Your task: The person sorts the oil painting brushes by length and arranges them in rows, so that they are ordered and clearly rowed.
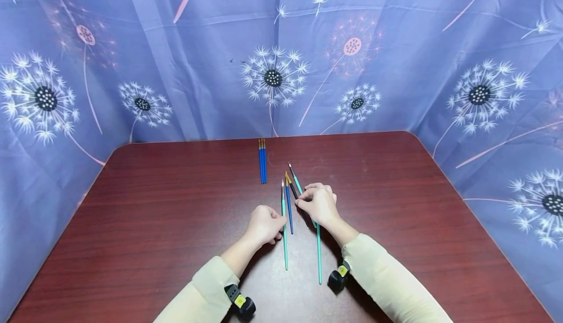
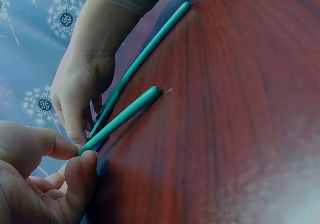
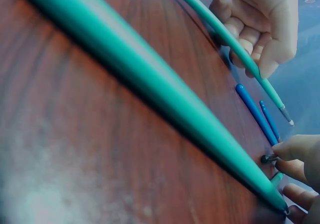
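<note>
In the head view my left hand (image 1: 264,225) pinches a green paintbrush (image 1: 285,252) between thumb and finger; the left wrist view shows its handle end (image 2: 135,104) raised off the table. My right hand (image 1: 318,205) is beside it, its thumb and fingertip pinching a black paintbrush (image 1: 305,217). Between the hands lies a blue paintbrush (image 1: 289,210). A second green paintbrush (image 1: 296,180) runs under the right hand. Another green paintbrush (image 1: 319,259) extends toward me below that hand, its upper part hidden; it looms large in the right wrist view.
A small group of blue paintbrushes (image 1: 262,164) lies side by side near the far edge of the reddish-brown wooden table (image 1: 176,201). A blue curtain (image 1: 202,69) with dandelion prints hangs behind the table and along both sides.
</note>
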The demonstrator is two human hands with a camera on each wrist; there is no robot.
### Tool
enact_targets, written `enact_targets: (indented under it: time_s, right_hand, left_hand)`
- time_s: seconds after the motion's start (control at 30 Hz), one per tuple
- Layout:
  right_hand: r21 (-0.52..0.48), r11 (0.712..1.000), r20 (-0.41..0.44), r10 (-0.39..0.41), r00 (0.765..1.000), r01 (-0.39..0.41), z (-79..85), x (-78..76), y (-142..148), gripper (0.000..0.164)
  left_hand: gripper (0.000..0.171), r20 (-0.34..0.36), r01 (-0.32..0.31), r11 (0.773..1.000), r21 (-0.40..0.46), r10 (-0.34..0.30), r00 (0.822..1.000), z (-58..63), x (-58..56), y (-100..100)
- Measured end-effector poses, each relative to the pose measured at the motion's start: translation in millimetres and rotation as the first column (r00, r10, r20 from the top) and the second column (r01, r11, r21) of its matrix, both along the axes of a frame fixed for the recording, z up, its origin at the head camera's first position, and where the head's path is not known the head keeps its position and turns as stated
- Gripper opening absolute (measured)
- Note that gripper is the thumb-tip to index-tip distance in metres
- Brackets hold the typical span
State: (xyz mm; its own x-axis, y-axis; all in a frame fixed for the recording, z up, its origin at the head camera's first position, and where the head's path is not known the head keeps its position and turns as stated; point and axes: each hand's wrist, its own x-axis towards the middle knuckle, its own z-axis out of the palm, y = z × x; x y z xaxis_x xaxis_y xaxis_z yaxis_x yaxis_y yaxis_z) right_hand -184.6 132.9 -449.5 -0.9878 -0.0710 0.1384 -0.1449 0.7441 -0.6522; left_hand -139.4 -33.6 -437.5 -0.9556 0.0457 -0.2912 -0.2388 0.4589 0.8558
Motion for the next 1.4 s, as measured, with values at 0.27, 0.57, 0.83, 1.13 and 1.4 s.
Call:
enact_targets:
  time_s: [0.27, 0.57, 0.83, 1.13, 1.4]
  right_hand:
    - [0.01, 1.0, 0.011, 0.002, 1.0, -0.002, 3.2, -1.8, 1, 0.008]
    - [0.019, 1.0, 0.015, -0.001, 1.0, 0.001, 3.6, -3.8, 2, 0.009]
    - [0.023, 1.0, 0.023, -0.009, 1.0, 0.008, 3.9, -7.6, 2, 0.009]
    - [0.036, 0.999, 0.025, -0.014, 1.0, 0.013, 3.6, -9.7, 3, 0.009]
    - [0.043, 0.999, 0.048, -0.01, 0.999, 0.008, 3.3, -12.0, 4, 0.01]
  left_hand:
    - [0.016, 0.034, 0.036, 0.999, 0.016, -0.036, 0.999, 0.1, 9.4, -1]
    - [0.016, 0.047, 0.075, 0.996, 0.051, -0.077, 0.996, 0.8, 20.1, 2]
    - [0.013, 0.063, 0.102, 0.991, 0.089, -0.108, 0.992, 2.5, 29.8, 9]
    - [0.013, 0.081, 0.122, 0.986, 0.115, -0.132, 0.988, 1.4, 36.9, 17]
    - [0.012, 0.08, 0.123, 0.985, 0.119, -0.133, 0.988, -1.2, 40.4, 21]
